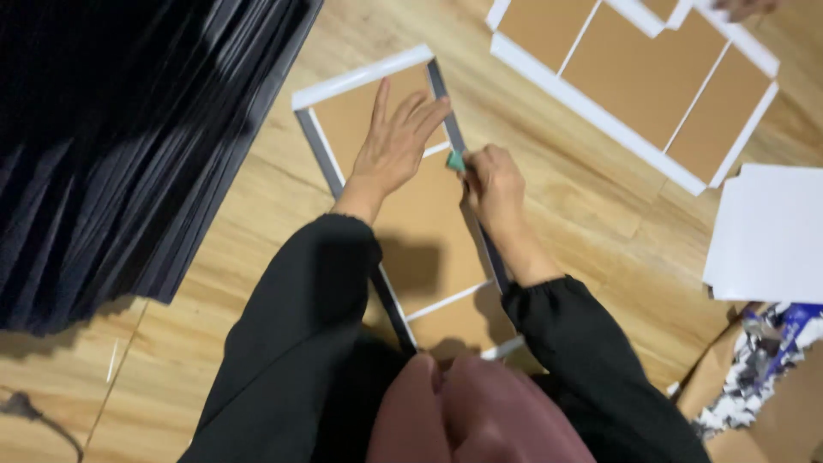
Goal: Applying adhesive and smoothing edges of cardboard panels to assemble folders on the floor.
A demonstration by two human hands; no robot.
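left hand (396, 146) lies flat and open on the brown-backed frame (411, 214) on the wooden floor (257, 231); right hand (493, 184) pinches a small green tool (456, 160) at its right rail. a slip could probably scratch the rail.

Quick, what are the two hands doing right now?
Left hand: open, fingers spread flat on the brown board.
Right hand: closed on a small green tool at the frame edge.
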